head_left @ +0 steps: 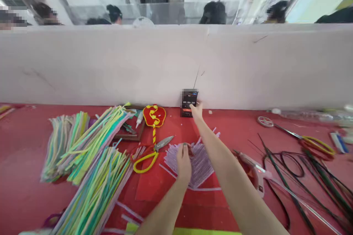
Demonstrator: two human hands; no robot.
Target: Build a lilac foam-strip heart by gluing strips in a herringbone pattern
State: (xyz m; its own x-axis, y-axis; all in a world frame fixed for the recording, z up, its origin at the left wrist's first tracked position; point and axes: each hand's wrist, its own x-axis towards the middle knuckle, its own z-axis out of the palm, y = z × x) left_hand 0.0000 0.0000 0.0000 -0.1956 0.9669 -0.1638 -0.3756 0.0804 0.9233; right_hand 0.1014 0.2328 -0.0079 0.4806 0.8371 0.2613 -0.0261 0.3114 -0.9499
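Note:
A phone with a timer at zero on its dark screen stands against the white partition. My right hand grips its right edge, thumb on the screen and fingers at the side. My left hand rests over a V-shaped panel of purple pipe cleaners, fingers closed; a small reddish thing shows at the fingertips, too unclear to name. To the left lie scissors with yellow and red wrapped handles. Behind them is a red, yellow-trimmed fan shape with a twisted handle.
Bundles of coloured pipe cleaners cover the left of the red table. A glue gun, dark cords and a long tool with a round metal head lie right. The white partition closes the back; people sit beyond.

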